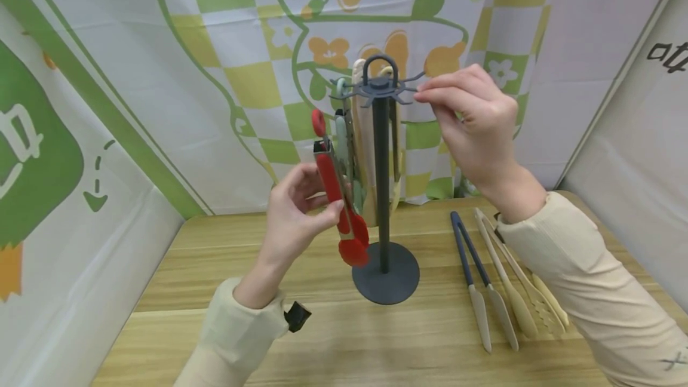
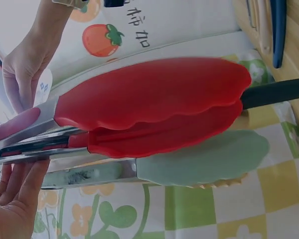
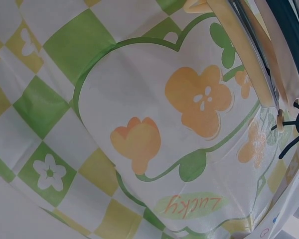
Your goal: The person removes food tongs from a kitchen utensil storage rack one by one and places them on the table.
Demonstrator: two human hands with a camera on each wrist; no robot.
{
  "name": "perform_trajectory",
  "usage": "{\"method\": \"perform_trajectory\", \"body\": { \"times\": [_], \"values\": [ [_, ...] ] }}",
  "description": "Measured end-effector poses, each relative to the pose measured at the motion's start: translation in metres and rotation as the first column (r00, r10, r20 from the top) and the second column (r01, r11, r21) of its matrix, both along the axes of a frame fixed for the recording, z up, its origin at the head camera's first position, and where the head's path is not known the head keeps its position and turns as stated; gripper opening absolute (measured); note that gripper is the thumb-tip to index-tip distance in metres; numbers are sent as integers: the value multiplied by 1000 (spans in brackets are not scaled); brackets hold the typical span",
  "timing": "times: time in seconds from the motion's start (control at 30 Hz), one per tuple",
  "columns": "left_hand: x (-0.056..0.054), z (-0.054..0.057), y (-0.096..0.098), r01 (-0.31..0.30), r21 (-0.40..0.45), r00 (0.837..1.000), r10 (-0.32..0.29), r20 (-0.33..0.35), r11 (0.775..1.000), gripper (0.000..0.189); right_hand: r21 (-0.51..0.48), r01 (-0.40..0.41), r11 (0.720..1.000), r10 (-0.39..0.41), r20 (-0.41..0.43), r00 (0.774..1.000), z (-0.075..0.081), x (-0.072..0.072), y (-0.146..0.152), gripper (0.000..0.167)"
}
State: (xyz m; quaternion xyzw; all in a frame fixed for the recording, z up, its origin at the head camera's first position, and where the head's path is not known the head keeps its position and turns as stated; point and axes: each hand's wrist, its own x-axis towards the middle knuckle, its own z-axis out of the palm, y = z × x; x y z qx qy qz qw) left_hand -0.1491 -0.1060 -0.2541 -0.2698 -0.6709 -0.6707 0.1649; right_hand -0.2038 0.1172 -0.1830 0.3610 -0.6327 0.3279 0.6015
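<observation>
My left hand grips red tongs by their handles, thumb in front. Their scalloped heads point down beside the pole of a dark grey utensil rack. In the left wrist view the red heads overlap light green tongs. At the rack's top, my right hand pinches the end of one hook with its fingertips. Hanging from other hooks are the green tongs, a pale wooden-coloured utensil and yellow-handled tongs, partly hidden behind the pole.
Dark blue-handled tongs lie at the right of the wooden table. Alongside are beige tongs with a slotted head, and a yellowish utensil partly under the right sleeve. A patterned cloth hangs behind.
</observation>
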Motion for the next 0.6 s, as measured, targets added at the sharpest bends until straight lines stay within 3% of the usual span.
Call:
{"method": "perform_trajectory", "body": {
  "times": [0.33, 0.6],
  "values": [
    [0, -9, -8, -15, -17, 1000, 15, 1, 1000, 35, -10, -12, 1000, 12, -2, 1000, 0, -1, -1, 14],
    [4, -14, -14, -64, -40, 997, 66, 40, 997, 35, -7, -11, 1000, 11, 3, 1000, 0, 0, 0, 14]
  ]
}}
